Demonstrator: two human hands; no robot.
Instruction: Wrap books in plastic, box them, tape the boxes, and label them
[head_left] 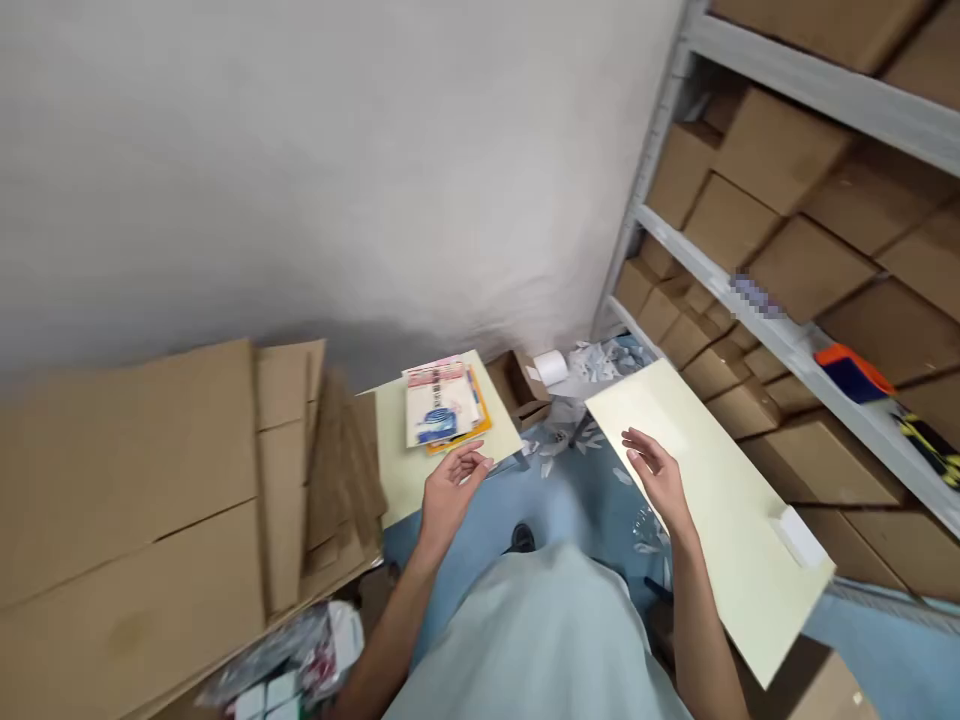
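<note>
My left hand (452, 486) hovers over the near edge of a small pale yellow table (399, 460), fingers loosely curled and apart, holding nothing. Just beyond it lies a stack of printed booklets (442, 403) with an orange one underneath. My right hand (654, 470) is open, fingers spread, above the left part of a long pale yellow table top (720, 500). A small white block (799, 535) rests near that table's right edge. Neither hand grips anything.
Flattened cardboard sheets (165, 500) lean at the left. Grey metal shelving (795, 340) filled with cardboard boxes stands at the right, with an orange and blue tool (855, 372) on it. A roll of white tape (551, 367) and paper scraps lie on the blue floor (577, 490).
</note>
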